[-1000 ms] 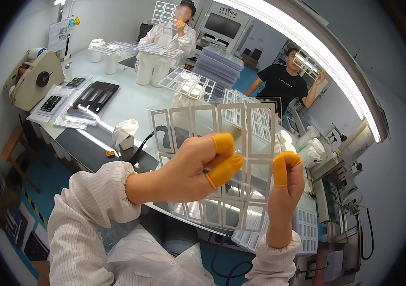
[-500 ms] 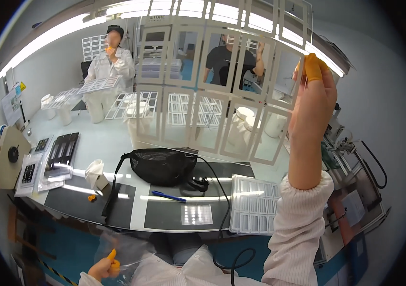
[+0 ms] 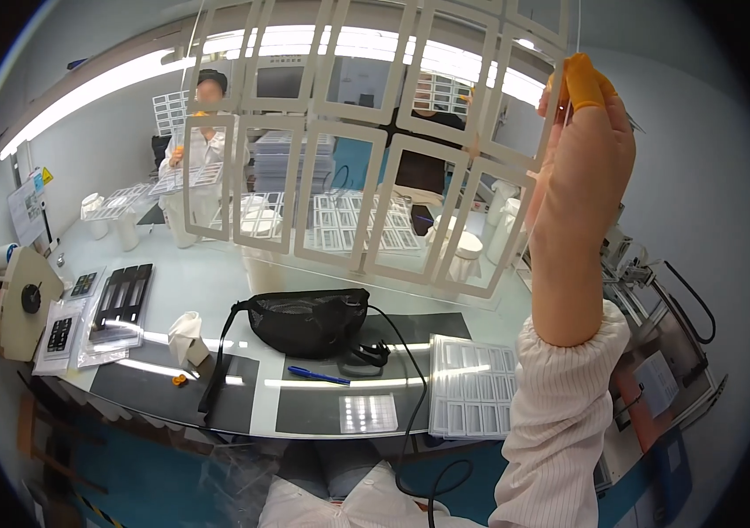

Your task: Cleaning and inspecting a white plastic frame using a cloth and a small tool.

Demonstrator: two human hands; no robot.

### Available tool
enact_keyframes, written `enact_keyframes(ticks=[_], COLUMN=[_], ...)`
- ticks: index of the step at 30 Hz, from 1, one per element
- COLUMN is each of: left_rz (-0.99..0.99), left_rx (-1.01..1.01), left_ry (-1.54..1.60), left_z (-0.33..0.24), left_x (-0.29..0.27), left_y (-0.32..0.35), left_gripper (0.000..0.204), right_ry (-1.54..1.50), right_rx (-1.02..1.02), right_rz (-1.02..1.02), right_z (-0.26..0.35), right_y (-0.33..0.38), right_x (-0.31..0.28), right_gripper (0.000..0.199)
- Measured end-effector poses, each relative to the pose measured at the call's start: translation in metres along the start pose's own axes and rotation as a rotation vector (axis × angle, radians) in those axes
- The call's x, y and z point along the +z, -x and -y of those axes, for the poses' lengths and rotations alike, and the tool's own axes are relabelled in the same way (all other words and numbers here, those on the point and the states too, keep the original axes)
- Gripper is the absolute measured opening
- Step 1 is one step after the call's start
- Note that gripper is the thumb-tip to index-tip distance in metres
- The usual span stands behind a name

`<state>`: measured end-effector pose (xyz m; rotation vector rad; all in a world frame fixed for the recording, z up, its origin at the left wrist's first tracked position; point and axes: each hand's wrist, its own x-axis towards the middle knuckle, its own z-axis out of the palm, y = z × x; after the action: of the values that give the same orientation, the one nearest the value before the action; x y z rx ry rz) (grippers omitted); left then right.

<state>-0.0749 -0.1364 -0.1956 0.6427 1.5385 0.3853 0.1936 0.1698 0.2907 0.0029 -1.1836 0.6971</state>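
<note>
My right hand [image 3: 582, 167], with yellow finger cots on its fingertips, is raised at the upper right. It grips the right edge of a clear sheet [image 3: 360, 113] marked with rows of white rectangular frames. The sheet hangs upright before me, its top cut off by the picture's edge, and the ceiling light and room show through it. My left hand is out of view. A crumpled clear plastic bag or film [image 3: 234, 471] shows near my lap at the lower left.
On the table lie a black mesh waist bag [image 3: 309, 321], a blue pen [image 3: 319, 376], a stack of framed sheets [image 3: 474, 387] and a black slotted tray [image 3: 124, 295]. White covered containers [image 3: 463, 255] stand farther back. Two co-workers, one in white [image 3: 208, 145], hold similar sheets across the table.
The sheet and my right hand have risen slightly, and the sheet has shifted left and tilted. My left hand has gone out of view at the lower left.
</note>
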Motion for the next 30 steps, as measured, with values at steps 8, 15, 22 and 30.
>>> enact_keyframes(ticks=[8,15,22,30], left_rz=[0.033,0.131,-1.114,-1.697], left_rx=[0.038,0.018,0.598,0.587], left_ry=[-0.358,-0.598,-0.460,-0.597], left_z=[0.002,0.016,-0.116,-0.178], left_x=[0.010,0.046,-0.022,-0.148], left_y=[-0.005,0.004,0.079,0.046], left_gripper=[0.023,0.018,0.015,0.016], right_ry=[-0.072,-0.072,0.064,0.175], right_rx=[0.019,0.010,0.059,0.089], right_rz=[-0.003,0.073,0.166,0.261], right_z=[-0.003,-0.031,-0.049,-0.062], right_y=[0.011,0.030,0.066,0.076], right_x=[0.014,0.018,0.027,0.020], right_gripper=[0.022,0.022,0.030,0.028])
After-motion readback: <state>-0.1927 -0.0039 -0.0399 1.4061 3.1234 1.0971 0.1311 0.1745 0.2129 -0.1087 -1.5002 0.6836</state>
